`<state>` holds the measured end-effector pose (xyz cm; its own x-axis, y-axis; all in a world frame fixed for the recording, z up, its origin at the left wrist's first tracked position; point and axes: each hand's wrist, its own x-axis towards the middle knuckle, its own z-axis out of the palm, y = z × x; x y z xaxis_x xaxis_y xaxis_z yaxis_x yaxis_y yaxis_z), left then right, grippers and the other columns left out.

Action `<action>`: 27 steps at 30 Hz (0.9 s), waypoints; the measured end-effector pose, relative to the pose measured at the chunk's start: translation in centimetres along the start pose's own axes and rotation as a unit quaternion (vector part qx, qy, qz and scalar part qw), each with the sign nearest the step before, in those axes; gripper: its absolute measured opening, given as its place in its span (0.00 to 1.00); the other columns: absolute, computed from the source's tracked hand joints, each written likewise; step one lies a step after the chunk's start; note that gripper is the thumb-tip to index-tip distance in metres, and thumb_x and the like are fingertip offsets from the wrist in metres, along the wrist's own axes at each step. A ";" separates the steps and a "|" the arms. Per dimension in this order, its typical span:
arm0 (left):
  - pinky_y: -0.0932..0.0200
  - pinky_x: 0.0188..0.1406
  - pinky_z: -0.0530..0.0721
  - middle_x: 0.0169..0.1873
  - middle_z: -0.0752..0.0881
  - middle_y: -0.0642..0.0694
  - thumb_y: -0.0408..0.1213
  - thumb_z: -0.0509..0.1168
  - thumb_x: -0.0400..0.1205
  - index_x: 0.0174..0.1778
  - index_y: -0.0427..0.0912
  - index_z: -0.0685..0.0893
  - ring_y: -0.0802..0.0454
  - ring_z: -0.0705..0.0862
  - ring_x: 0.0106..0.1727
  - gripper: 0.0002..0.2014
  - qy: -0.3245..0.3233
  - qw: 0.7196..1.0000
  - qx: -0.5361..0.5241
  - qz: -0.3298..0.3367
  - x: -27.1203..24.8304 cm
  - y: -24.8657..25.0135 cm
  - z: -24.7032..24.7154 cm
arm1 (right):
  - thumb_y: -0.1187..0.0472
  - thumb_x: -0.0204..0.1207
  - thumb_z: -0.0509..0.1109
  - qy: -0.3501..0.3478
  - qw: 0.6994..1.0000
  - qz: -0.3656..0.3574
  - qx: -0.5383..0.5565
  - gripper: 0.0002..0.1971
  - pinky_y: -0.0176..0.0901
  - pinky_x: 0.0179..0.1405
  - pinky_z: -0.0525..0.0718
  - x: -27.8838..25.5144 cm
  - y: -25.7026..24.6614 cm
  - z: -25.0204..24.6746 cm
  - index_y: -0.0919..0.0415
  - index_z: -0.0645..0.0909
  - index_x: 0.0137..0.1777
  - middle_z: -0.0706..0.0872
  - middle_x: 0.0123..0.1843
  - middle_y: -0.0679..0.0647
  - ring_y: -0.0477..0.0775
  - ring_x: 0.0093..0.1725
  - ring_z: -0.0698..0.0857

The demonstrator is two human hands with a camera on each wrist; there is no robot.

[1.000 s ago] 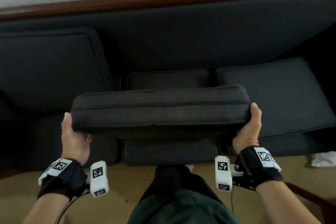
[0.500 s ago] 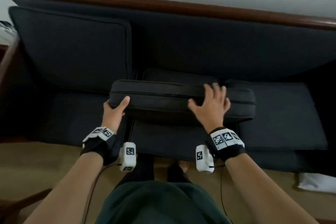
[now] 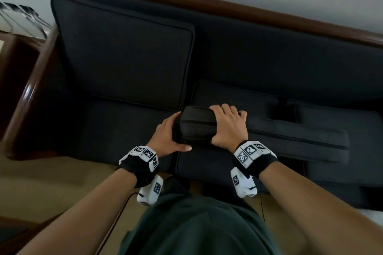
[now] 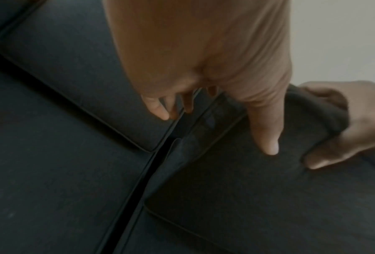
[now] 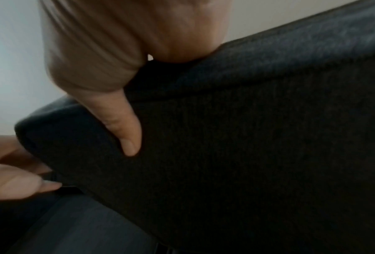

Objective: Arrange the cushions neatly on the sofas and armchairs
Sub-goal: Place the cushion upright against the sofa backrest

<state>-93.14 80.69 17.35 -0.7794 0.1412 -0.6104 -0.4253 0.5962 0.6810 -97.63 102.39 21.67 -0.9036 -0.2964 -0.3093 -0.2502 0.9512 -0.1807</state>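
Note:
The dark grey cushion (image 3: 290,141) lies lengthways across the middle of the sofa seat, its zip edge facing me. My left hand (image 3: 165,134) grips its left end, thumb on the near face and fingers behind. My right hand (image 3: 228,126) grips the same end from above, fingers curled over the top edge. The left wrist view shows my thumb (image 4: 266,137) flat on the cushion (image 4: 290,128). Seen from the right wrist, my thumb (image 5: 127,137) presses into the cushion (image 5: 247,137). One back cushion (image 3: 124,58) stands upright at the sofa's left.
Two more dark cushions lie flat behind the held one, one in the middle (image 3: 234,97) and one at the right (image 3: 342,122). The sofa has a wooden top rail (image 3: 228,4) and a wooden arm (image 3: 27,97). A dark side table (image 3: 16,58) stands at the left.
The cushion came down from the air onto the seat. My right hand left the cushion's right end and slid along the top to grip beside my left hand.

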 end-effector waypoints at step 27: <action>0.46 0.76 0.59 0.79 0.67 0.58 0.72 0.68 0.65 0.82 0.66 0.59 0.53 0.66 0.80 0.49 0.091 0.895 0.361 0.244 -4.2 17.3 -0.8 | 0.41 0.56 0.75 -0.043 0.994 -0.048 -0.091 0.57 0.67 0.75 0.61 -7.7 7.1 -13.8 0.56 0.52 0.83 0.70 0.72 0.58 0.63 0.70 0.71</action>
<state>-97.57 89.75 32.03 -0.8808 0.4335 -0.1907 0.3447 0.8630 0.3694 -97.28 112.65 35.66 -0.8416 -0.3854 -0.3784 -0.3993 0.9157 -0.0445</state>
